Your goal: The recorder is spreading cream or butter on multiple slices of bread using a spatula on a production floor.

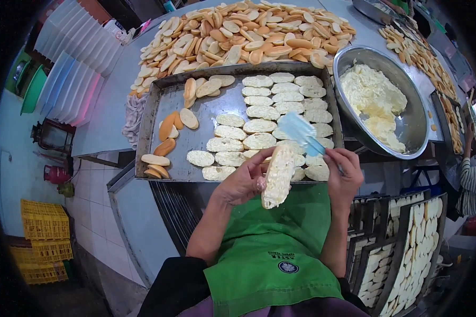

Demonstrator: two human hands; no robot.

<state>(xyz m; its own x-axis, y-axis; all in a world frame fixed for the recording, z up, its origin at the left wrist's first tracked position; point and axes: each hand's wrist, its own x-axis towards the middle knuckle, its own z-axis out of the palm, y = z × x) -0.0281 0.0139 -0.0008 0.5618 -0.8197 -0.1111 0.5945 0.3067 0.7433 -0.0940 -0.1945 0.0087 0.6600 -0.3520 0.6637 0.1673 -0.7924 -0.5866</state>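
Note:
My left hand [244, 180] grips a halved oval bread roll [279, 177], its cut face up and coated with pale cream. In my right hand [345, 173] is a light-blue spatula [297, 128], the blade smeared and slightly blurred, just above the roll's far end. Both hands are over the near edge of a large metal baking tray [166, 108]. Rows of cream-coated roll halves [260, 111] lie in its middle and right. Uncoated halves [188, 119] sit loosely along its left side. A steel bowl [419, 127] of pale cream [373, 95] stands right of the tray.
Behind the tray is a big heap of bread halves [248, 34] on the table. Stacked plastic trays [79, 37] and a crumpled cloth [134, 119] are at left. Filled trays [418, 253] lean at lower right, yellow crates [45, 232] at lower left. Another person's striped sleeve [469, 177] shows far right.

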